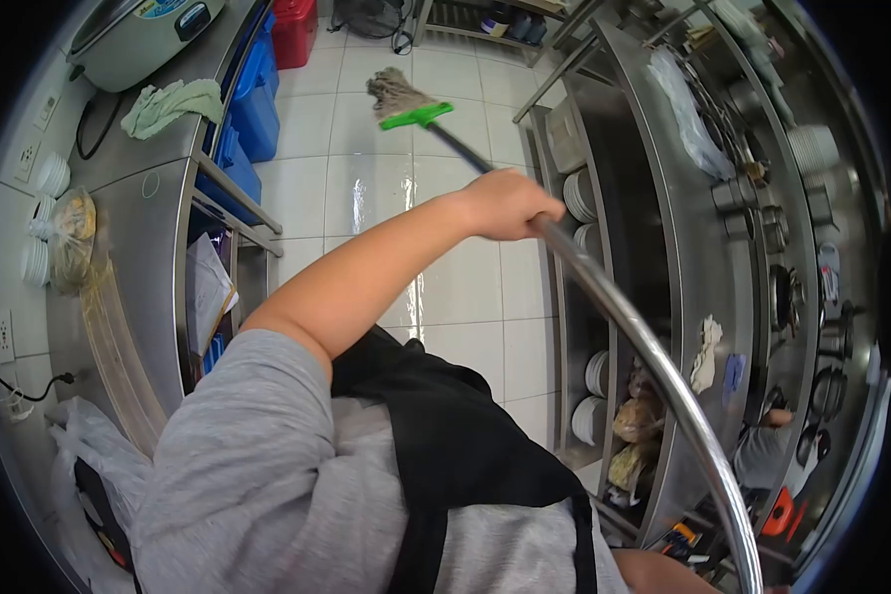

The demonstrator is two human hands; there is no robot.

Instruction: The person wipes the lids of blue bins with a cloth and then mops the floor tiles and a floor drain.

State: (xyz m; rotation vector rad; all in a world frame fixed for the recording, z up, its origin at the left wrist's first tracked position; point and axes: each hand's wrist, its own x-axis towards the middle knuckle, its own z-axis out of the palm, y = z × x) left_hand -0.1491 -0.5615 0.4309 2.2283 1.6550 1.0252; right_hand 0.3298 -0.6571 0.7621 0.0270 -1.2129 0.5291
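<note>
My left hand [510, 203] is closed around the metal handle [653, 351] of a mop, with the arm stretched forward across the aisle. The mop's grey-brown string head [396, 91] lies on the tiled floor ahead, held in a green clamp [416, 116]. From my left hand the handle runs back toward the lower right edge of the view. Part of my right arm [658, 572] shows at the bottom. Only a sliver of skin appears beside the handle's lower end, so my right hand's fingers are hidden.
White floor tiles [455, 282] shine as if wet. A steel counter [129, 198] with a green cloth [173, 107] lines the left, above blue bins [254, 94]. Steel shelving [653, 198] with stacked plates [579, 196] and pots lines the right. A red container [294, 32] stands at the back.
</note>
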